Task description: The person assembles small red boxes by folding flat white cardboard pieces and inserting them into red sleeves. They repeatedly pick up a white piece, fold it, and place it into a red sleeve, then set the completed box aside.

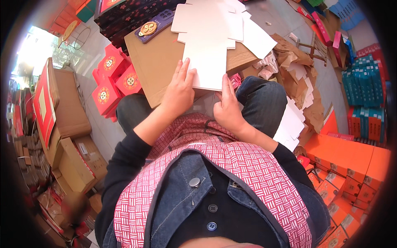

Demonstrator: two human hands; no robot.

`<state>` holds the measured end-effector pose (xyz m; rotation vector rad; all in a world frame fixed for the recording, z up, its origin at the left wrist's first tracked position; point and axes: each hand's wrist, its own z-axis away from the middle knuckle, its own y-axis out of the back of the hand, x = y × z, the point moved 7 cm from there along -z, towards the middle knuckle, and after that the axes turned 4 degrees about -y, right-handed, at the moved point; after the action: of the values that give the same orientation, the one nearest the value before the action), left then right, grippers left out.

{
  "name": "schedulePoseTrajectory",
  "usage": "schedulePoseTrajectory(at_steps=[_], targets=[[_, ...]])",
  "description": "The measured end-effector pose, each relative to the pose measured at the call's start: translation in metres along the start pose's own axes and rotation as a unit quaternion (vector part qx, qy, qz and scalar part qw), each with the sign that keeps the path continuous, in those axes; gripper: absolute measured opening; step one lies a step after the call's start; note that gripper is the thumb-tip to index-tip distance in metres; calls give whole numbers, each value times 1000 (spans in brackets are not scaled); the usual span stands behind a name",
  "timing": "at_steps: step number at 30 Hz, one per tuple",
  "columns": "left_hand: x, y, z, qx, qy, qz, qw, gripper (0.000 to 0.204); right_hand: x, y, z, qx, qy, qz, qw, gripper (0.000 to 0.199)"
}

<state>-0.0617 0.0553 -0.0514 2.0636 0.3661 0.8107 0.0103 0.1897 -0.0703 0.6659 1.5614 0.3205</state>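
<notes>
Far left: piled stock, dim and warped at the rim, contents unclear. Dark blob lower left, too blurred to identify. Open box beside it. Red boxes next, partly behind the left knee. Dark boxes above, cut off at top. Phone face down on carton; carton top partly covered by white sheets, upper end cropped, count unclear.

Left hand: fingers straight, touching sheets' left edge; can't tell if pinching. Right hand: index extended at sheets' near right corner, other fingers partly hidden; grip can't be told. Pink item behind it, mostly hidden.

Right: crumpled brown paper, loose white pieces partly behind the right knee, orange boxes, teal boxes near the dark rim.
</notes>
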Motion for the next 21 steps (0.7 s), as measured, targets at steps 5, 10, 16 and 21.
schedulePoseTrajectory(at_steps=[5, 10, 16, 21], targets=[[3, -2, 2, -5, 3, -49, 999, 49, 8, -3, 2, -20, -29, -87, 996, 76], [3, 4, 2, -17, 3, -106, 994, 42, -15, 20, 3, -16, 46, 95, 994, 78], [20, 16, 1, -11, -133, -94, 987, 23, -42, 28, -9, 43, 236, 223, 945, 25], [24, 21, -2, 24, -212, -103, 972, 16, -46, 22, -12, 55, 304, 241, 920, 8]])
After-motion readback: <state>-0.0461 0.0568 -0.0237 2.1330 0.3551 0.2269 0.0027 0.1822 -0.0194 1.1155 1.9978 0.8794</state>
